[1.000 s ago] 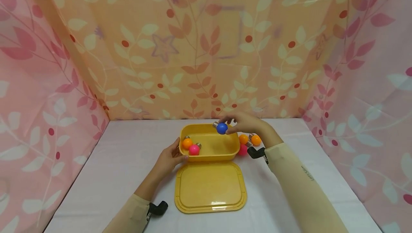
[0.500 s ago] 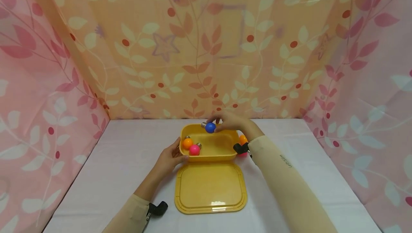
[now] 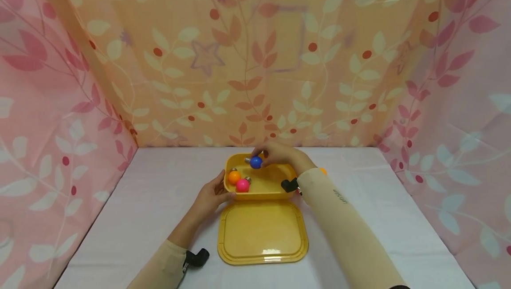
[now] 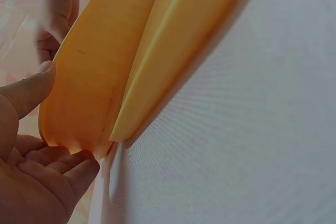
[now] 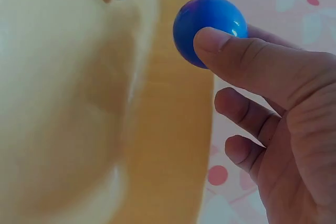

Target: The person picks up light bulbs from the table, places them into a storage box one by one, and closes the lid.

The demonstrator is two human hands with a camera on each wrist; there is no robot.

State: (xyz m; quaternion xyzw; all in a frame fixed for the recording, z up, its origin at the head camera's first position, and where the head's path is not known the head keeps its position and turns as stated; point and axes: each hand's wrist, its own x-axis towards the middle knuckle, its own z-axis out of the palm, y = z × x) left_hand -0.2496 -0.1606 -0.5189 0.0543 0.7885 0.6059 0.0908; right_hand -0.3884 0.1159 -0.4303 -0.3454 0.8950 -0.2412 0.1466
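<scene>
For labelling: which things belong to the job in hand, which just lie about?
Likely the job:
blue bulb, in right hand
yellow box, held by left hand
orange bulb, pink bulb inside
yellow lid
orange thing behind right sleeve

Just there:
white cloth
floral backdrop

Looks forward and down from the head, set well back, with the left hand (image 3: 209, 195), the right hand (image 3: 277, 152), the yellow box (image 3: 273, 181), its lid (image 3: 262, 232) and the patterned backdrop (image 3: 255, 80) all in frame. At the left wrist, sits close and tilted, facing along the box's outer side low over the table (image 4: 241, 129), sharing box, lid and both hands with the head view. At the right wrist, looks into the box from very near, rolled sideways, sharing the blue bulb (image 5: 207, 14) with the head view.
</scene>
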